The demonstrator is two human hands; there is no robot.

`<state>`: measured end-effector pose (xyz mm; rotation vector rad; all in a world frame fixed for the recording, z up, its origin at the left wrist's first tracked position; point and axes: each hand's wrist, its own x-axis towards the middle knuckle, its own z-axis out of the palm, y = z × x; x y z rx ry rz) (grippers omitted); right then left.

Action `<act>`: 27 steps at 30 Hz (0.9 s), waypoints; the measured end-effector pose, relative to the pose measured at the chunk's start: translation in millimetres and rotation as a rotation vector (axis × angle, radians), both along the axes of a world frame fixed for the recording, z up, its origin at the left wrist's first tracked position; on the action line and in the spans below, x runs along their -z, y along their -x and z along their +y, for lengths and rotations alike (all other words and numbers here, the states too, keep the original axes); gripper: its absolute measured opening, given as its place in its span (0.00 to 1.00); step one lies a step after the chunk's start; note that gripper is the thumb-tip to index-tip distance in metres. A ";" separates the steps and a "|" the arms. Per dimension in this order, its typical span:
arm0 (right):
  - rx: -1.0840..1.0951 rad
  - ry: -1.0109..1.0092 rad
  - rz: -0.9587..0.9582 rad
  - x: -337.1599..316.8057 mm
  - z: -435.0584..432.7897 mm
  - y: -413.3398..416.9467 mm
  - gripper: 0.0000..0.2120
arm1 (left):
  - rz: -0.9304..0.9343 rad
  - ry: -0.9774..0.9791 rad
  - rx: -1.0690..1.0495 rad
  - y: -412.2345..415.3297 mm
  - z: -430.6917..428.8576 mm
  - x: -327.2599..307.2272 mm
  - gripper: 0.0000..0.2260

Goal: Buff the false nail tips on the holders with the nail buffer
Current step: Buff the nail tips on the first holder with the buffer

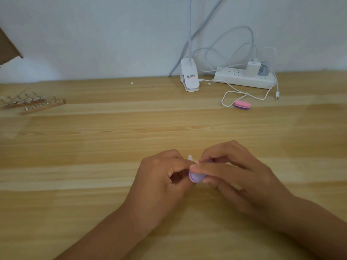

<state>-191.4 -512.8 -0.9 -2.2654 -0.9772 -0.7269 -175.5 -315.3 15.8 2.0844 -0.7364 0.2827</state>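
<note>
My right hand (pixel 234 173) grips a small purple nail buffer (pixel 196 177) between thumb and fingers, low over the wooden table (pixel 93 156). My left hand (pixel 161 177) pinches a thin holder whose stem is mostly hidden by the fingers. A pale false nail tip (pixel 190 157) sticks up between the two hands, and the buffer lies against it. At the far left, two wooden strips (pixel 40 107) carry several metal holders with nail tips (pixel 28 99).
A second pink and purple buffer (pixel 242 105) lies at the back right beside a looped white cable (pixel 244 94). Behind it are a white power strip (pixel 244 78) with plugs and a white clip lamp base (pixel 190 76). A cardboard edge (pixel 7 47) shows at top left.
</note>
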 end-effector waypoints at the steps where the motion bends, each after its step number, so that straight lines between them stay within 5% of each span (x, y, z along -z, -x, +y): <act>1: 0.017 -0.012 0.000 -1.3 -2.9 -1.7 0.10 | 0.003 0.007 -0.008 -0.2 0.3 0.5 0.03; 18: 0.001 -0.054 0.006 -1.5 -1.0 0.0 0.10 | -0.002 0.035 0.036 -0.6 2.0 0.6 0.06; 23: 0.184 -0.121 0.040 -7.1 -19.3 -9.9 0.11 | 0.051 0.082 0.033 -0.4 2.2 3.2 0.06; 27: 0.054 -0.158 0.039 -8.6 -8.7 -3.5 0.10 | -0.011 0.011 0.017 -0.4 1.7 2.2 0.05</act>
